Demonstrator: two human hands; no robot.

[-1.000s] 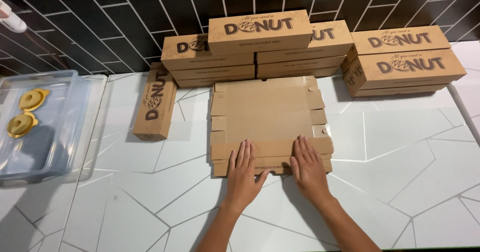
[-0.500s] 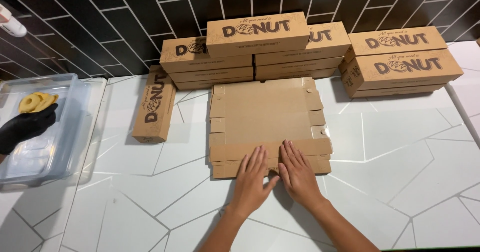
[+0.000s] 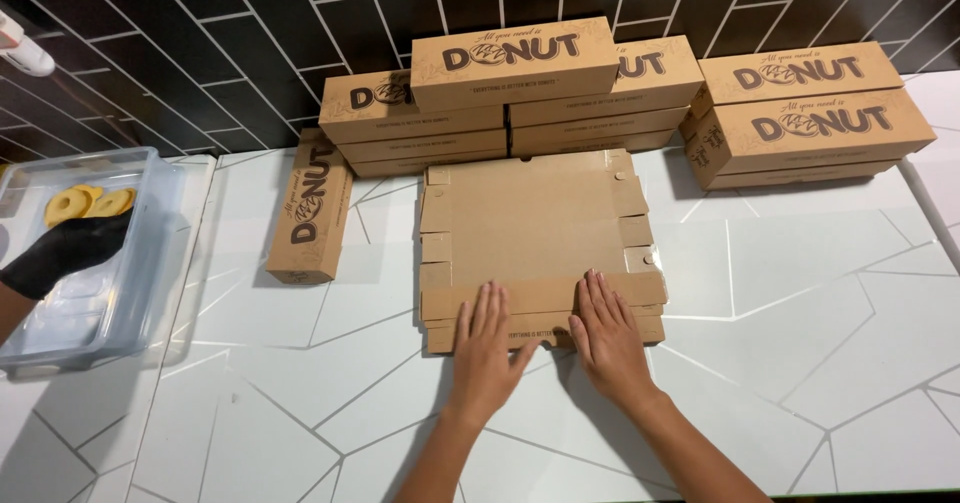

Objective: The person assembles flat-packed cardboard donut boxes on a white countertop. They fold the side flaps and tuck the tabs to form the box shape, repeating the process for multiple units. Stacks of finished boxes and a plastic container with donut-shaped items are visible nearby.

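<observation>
- One flat, unfolded cardboard box blank (image 3: 535, 228) lies in the middle of the frame on the white tiled desk (image 3: 800, 293), its near flap folded over at the lower edge.
- Two bare hands rest on that near flap: the left hand (image 3: 487, 348) at lower centre, the right hand (image 3: 606, 335) just beside it to the right.
- Both hands lie palm down with fingers stretched and slightly spread, forearms coming up from the bottom edge; each grip is released, pressing flat on the cardboard and clasping nothing.
- Closed brown donut boxes (image 3: 515, 63) stand along the black tiled wall at the top: I count about nine in three stacks, though the back ones are partly hidden.
- One more closed box (image 3: 310, 208) stands on its side left of the blank, apart from it.
- One clear plastic tub (image 3: 130, 293) sits at the left edge of the frame.
- One black-gloved hand (image 3: 65, 253) of another person reaches into the tub, at two yellow ring donuts (image 3: 90, 203).
</observation>
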